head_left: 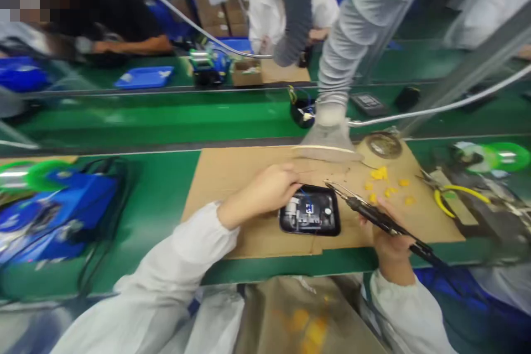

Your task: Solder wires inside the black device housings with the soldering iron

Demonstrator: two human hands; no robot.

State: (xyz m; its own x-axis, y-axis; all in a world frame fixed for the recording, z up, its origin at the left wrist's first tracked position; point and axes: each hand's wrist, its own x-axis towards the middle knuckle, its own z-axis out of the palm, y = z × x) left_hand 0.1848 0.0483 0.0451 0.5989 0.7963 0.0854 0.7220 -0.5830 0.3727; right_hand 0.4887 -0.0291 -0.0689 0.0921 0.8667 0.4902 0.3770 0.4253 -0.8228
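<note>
A black plastic housing (310, 227) with electronic parts inside lies open side up on a cardboard sheet (249, 232). My left hand (277, 183) is closed in a pinch at its upper left corner, on what looks like a thin wire; the fingertips are partly hidden. A bit of blue wire (305, 193) shows just inside the housing beside those fingers. In my right hand (388, 232) is a soldering iron (373, 214), gripped like a pen. Its tip points left, above the housing's upper right edge.
A fume hose (338, 77) hangs down behind the housing. Yellow scraps (378, 173), a round tin (384, 146) and yellow-handled pliers (450, 199) lie to the right. A blue solder-reel stand (70, 215) stands left. Co-workers sit across the green bench (186, 119).
</note>
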